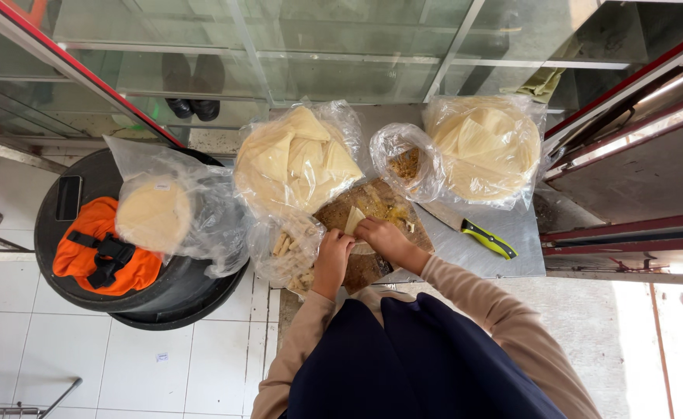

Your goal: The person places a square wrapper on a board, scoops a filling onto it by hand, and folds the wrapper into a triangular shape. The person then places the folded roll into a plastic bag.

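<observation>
While glass shelving and white floor tiles frame a steel counter [504,225], working low over a round wooden board [369,268]. Left hand [332,260] curled, right hand [384,239] pinching a pale folded pastry wrapper [354,220] between them. Just right: green-handled knife [477,233]. Beyond: crinkled clear bags of soft wrapper sheets [295,159].

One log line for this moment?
left hand: on wrapper | right hand: folding it | board | knife: idle
</observation>
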